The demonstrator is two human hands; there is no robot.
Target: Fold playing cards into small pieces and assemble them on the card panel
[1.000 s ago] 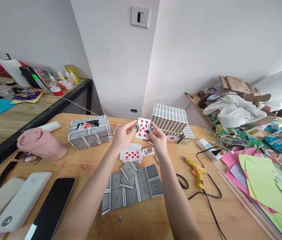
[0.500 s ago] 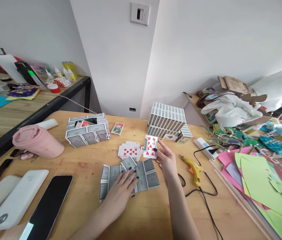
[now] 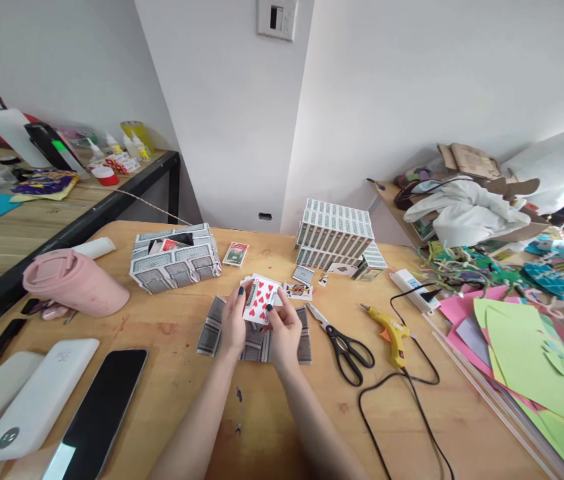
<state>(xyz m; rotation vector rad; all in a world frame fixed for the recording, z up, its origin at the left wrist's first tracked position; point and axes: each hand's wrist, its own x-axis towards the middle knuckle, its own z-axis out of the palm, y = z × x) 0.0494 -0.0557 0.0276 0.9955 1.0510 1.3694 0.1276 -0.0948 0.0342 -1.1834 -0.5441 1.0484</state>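
A playing card point(image 3: 261, 300) with red hearts faces me between both hands, above the table. My left hand point(image 3: 235, 321) pinches its left edge, and my right hand point(image 3: 286, 330) grips its lower right side. Beneath the hands lies a panel of joined grey-backed cards point(image 3: 211, 331), partly hidden by them. Behind the held card, more loose cards show only in part. A face card point(image 3: 297, 291) lies just right of it, with a grey-backed card point(image 3: 303, 275) beyond. Black-handled scissors point(image 3: 345, 347) rest to the right of my right hand.
A card-covered box point(image 3: 177, 260) and a red-and-green card pack point(image 3: 236, 254) stand at the back, with stacked card boxes point(image 3: 335, 233) farther right. A yellow glue gun point(image 3: 393, 330) trails its cord on the right. A phone point(image 3: 99, 407) and pink cup point(image 3: 79, 287) lie left.
My right hand has brought the hearts card left and toward me. My left hand has lifted off the card panel and taken hold of the card's left edge. The scissors are now uncovered.
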